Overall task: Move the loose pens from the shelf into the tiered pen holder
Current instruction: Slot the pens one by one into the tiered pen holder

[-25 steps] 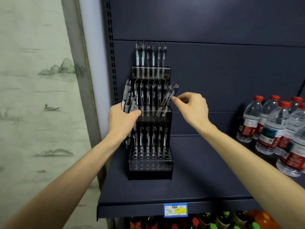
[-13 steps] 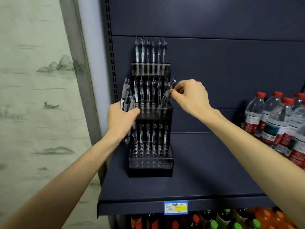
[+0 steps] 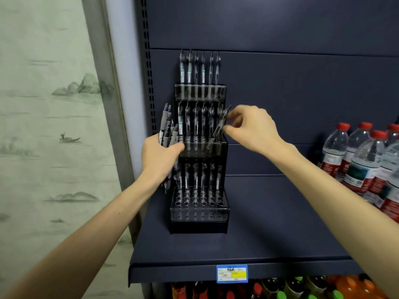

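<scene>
Two hands at tiered pen holder (image 3: pixel 199 145) on shelf (image 3: pixel 269 223): left hand (image 3: pixel 159 157) clenched round spare pens (image 3: pixel 167 131); right hand (image 3: pixel 251 128) pinching tilted pen (image 3: pixel 220 126), now steeper, tip lower in middle tier than before. Nearly seated.

Water bottles (image 3: pixel 362 167), price tag (image 3: pixel 231 273)

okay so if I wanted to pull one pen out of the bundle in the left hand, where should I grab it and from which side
Pinch the tallest pen by its grey grip section near the top, coming from above. The left hand wraps the bundle's middle and the pen holder crowds its right, so only the fanned-out upper ends stand free.
</scene>
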`<state>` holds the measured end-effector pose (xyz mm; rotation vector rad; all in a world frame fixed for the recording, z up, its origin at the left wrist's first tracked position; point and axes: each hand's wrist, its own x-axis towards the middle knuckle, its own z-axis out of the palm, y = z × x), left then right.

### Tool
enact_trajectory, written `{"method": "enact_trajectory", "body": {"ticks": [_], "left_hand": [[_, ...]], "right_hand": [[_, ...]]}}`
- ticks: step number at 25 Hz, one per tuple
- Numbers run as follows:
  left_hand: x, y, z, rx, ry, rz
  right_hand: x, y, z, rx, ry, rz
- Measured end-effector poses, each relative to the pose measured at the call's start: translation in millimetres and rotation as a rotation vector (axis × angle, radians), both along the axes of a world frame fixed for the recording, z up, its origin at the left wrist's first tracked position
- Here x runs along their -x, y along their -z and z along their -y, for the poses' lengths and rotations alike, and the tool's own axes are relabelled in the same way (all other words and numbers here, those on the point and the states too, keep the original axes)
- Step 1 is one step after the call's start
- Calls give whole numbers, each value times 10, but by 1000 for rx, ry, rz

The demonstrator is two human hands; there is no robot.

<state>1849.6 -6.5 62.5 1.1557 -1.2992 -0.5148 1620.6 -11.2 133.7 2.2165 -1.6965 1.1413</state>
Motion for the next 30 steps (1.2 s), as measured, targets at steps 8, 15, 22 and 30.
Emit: {"method": "enact_trajectory", "body": {"ticks": [8, 15, 22, 30], "left_hand": [[65, -64, -41, 15, -6, 9], [6, -60, -41, -10, -14, -14], [-21, -76, -68, -17, -14, 28], [79, -181, -182, 2, 15, 56]], "right_hand": [[-121, -174, 95, 161, -146, 310], [-277, -431, 312, 75, -16, -22], [-192, -506, 281, 1, -18, -8], [-296, -528, 168, -12, 87, -228]]}}
